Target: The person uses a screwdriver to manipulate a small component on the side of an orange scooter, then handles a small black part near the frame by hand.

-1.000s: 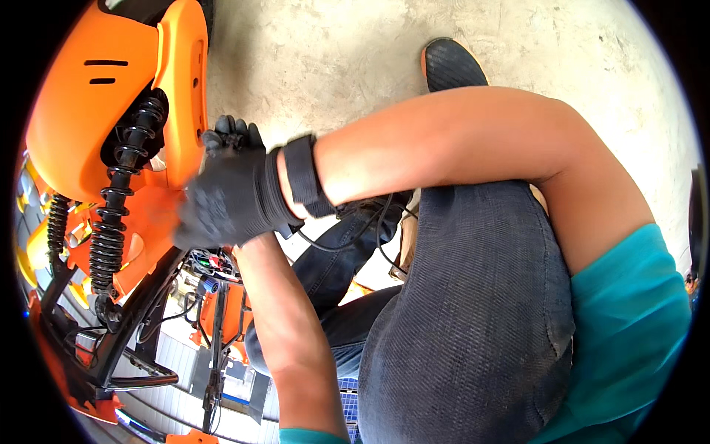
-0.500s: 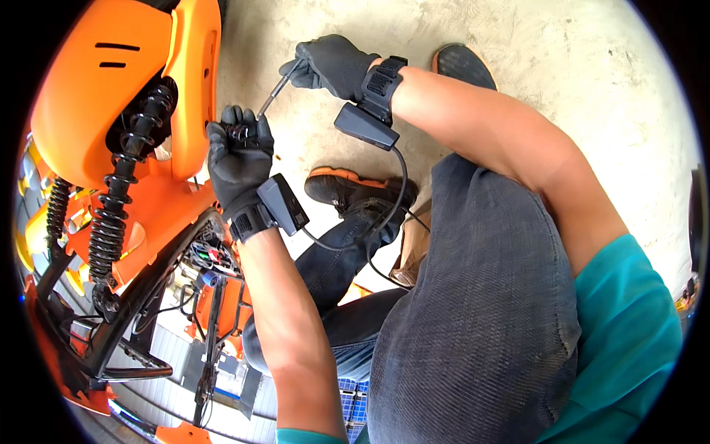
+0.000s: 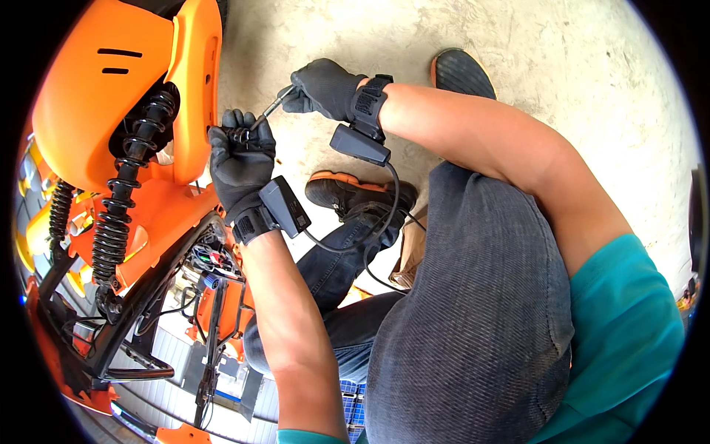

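Note:
My left hand (image 3: 241,159), in a black glove, is closed around a small dark part beside the edge of an orange scooter body panel (image 3: 196,89). My right hand (image 3: 323,87), also gloved, grips a thin dark tool (image 3: 268,111) whose tip meets the part in my left hand. Both wrists carry a black strapped box joined by a cable. A black coil spring shock absorber (image 3: 129,177) runs down the scooter just left of my left hand.
The scooter's black frame (image 3: 126,325) and exposed coloured wiring (image 3: 211,259) lie at lower left. My bent knee in dark jeans fills the lower right. Two orange-soled shoes (image 3: 347,192) rest on the concrete floor (image 3: 562,66).
My right hand has pulled away from the scooter panel up and to the right, now holding the thin tool. My left hand has risen slightly and keeps its grip.

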The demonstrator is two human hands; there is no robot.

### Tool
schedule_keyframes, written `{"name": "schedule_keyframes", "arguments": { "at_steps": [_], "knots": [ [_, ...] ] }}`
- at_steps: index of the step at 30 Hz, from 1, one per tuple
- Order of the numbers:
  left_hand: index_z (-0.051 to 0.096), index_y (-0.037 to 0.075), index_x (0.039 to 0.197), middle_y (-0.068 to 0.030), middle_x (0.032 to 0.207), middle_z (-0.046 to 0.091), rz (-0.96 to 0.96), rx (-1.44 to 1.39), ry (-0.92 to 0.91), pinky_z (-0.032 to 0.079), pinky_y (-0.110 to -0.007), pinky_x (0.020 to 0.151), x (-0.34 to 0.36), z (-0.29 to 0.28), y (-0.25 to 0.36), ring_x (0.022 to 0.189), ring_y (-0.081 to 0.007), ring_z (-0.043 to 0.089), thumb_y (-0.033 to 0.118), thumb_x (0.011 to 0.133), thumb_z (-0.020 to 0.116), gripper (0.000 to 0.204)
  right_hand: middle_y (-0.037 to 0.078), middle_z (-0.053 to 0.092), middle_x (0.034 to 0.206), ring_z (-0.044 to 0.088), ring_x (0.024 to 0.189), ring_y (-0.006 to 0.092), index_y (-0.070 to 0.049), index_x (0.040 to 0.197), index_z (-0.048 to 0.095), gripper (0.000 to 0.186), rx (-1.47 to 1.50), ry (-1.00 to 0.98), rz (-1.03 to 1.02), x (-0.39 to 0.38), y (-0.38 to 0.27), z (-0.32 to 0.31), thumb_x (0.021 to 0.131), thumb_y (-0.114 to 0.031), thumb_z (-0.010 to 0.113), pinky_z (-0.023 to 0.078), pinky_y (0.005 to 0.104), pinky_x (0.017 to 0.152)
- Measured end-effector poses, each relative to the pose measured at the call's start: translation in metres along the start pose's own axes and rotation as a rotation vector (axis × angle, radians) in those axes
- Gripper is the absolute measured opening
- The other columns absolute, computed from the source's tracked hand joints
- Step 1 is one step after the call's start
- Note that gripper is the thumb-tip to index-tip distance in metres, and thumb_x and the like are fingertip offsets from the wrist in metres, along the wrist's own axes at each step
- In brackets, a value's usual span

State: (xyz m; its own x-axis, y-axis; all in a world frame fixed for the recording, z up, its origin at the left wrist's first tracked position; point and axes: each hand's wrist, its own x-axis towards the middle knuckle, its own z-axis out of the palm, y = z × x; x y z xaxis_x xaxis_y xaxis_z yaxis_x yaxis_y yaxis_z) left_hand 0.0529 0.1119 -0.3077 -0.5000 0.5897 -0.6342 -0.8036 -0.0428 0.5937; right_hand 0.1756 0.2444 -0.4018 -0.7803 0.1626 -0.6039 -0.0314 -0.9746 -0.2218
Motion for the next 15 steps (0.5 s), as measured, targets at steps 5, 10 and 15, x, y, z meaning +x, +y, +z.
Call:
{"name": "schedule_keyframes", "arguments": {
  "at_steps": [5, 10, 15],
  "knots": [
    [0.061, 0.009, 0.108, -0.0078, 0.106, 0.064, -0.029, -0.028, 0.051, 0.038, -0.052, 0.096, 0.003, -0.001, 0.001, 0.103, -0.0266, 0.058, 0.031, 0.087, 0.057, 0.031, 0.021, 0.060, 0.095, 0.064, 0.086, 0.0247, 0.011, 0.086, 0.055, 0.020, -0.794, -0.190, -0.381, 0.025, 0.025, -0.026, 0.091, -0.005, 0.043, 0.058, 0.0308, 0.076],
    [0.061, 0.011, 0.098, -0.0059, 0.103, 0.064, 0.000, -0.042, 0.162, 0.040, -0.051, 0.094, 0.001, 0.005, -0.001, 0.100, -0.0262, 0.058, 0.026, 0.085, 0.057, 0.020, 0.020, 0.060, 0.093, 0.064, 0.079, 0.0243, 0.010, 0.090, 0.055, 0.019, -0.267, -0.134, -0.033, 0.022, 0.034, -0.018, 0.091, -0.006, 0.045, 0.058, 0.0316, 0.073],
    [0.061, 0.010, 0.099, -0.0044, 0.101, 0.064, -0.010, -0.018, 0.143, 0.040, -0.049, 0.095, -0.001, 0.010, -0.002, 0.099, -0.0253, 0.058, 0.028, 0.085, 0.058, 0.023, 0.021, 0.060, 0.084, 0.062, 0.065, 0.0239, 0.009, 0.090, 0.052, 0.021, 0.132, 0.001, 0.247, -0.004, 0.031, -0.005, 0.090, -0.011, 0.045, 0.056, 0.0320, 0.060]
  ]
}}
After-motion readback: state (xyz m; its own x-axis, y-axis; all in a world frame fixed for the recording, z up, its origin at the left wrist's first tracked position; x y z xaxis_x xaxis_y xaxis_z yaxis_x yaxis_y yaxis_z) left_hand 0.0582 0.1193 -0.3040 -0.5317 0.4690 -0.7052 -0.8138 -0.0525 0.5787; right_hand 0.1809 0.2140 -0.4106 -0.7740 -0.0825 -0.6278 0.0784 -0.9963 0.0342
